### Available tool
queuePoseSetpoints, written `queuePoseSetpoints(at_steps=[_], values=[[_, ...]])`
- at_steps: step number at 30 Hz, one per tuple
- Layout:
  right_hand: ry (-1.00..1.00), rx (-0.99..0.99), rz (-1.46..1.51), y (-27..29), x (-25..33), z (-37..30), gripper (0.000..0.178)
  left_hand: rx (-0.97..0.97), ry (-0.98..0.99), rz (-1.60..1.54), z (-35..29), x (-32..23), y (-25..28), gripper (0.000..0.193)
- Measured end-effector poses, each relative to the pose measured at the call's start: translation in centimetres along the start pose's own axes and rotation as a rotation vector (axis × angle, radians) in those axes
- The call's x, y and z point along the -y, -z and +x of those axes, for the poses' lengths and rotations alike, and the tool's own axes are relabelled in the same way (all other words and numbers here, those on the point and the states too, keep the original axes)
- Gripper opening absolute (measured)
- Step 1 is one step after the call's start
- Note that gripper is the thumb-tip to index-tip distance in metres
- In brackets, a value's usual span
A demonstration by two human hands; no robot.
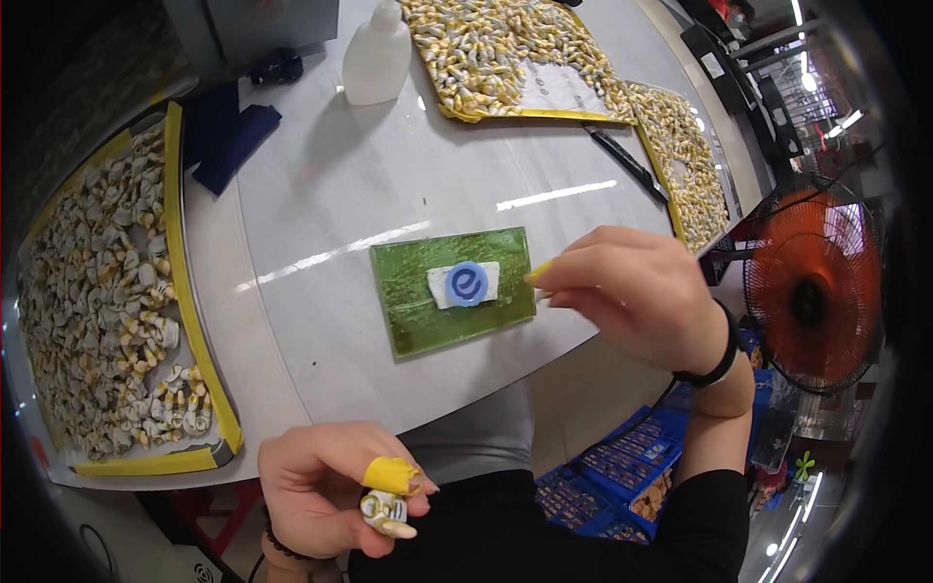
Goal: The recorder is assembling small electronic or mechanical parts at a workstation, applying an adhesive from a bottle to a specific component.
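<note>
My left hand (335, 486), at the near edge of the table, pinches a small white and yellow figurine (383, 511) between thumb and fingers. Yellow tape wraps one of its fingertips. Over the table's right part, my right hand (637, 291) is closed in a pinch beside the right edge of a green rectangular slab (408, 321). Yellow shows at its fingertips too, and whatever small thing they hold is too hidden to name. A white patch (439, 289) lies on the slab, bearing a round blue disc (466, 284) with a dark curved mark.
At left stands a yellow-edged tray (228, 428) full of small figurines. Two more trays of small pieces, a front one (544, 119) and another (680, 233), lie far right. A translucent bottle (377, 60), dark cutter (627, 163), blue cloth (238, 146) and orange fan (812, 291) surround the workspace.
</note>
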State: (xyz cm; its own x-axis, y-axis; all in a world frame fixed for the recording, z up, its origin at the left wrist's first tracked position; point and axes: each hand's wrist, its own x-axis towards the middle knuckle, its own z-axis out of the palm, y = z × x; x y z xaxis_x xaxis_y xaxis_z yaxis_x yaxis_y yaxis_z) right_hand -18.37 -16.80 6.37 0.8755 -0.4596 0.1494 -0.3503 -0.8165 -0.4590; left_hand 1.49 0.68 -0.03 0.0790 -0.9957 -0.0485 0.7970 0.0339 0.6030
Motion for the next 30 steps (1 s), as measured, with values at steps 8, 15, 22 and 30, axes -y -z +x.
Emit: queuePoseSetpoints(at_steps=[8,15,22,30], values=[[0.248,-0.021,-0.190,-1.6,-0.6,2.3,0.022,0.024,-0.044,-0.012,-0.5,0.1,0.7,0.040],[0.303,-0.018,-0.269,-2.7,-0.6,2.4,0.025,0.020,-0.050,0.031,-0.4,-0.1,0.9,0.037],[0.281,0.139,-0.324,-2.0,0.8,2.4,0.026,0.036,-0.077,0.058,-0.4,0.0,1.2,0.037],[0.300,0.040,-0.517,-2.4,1.2,2.2,0.014,-0.123,-0.075,0.205,-0.3,-0.2,0.0,0.044]])
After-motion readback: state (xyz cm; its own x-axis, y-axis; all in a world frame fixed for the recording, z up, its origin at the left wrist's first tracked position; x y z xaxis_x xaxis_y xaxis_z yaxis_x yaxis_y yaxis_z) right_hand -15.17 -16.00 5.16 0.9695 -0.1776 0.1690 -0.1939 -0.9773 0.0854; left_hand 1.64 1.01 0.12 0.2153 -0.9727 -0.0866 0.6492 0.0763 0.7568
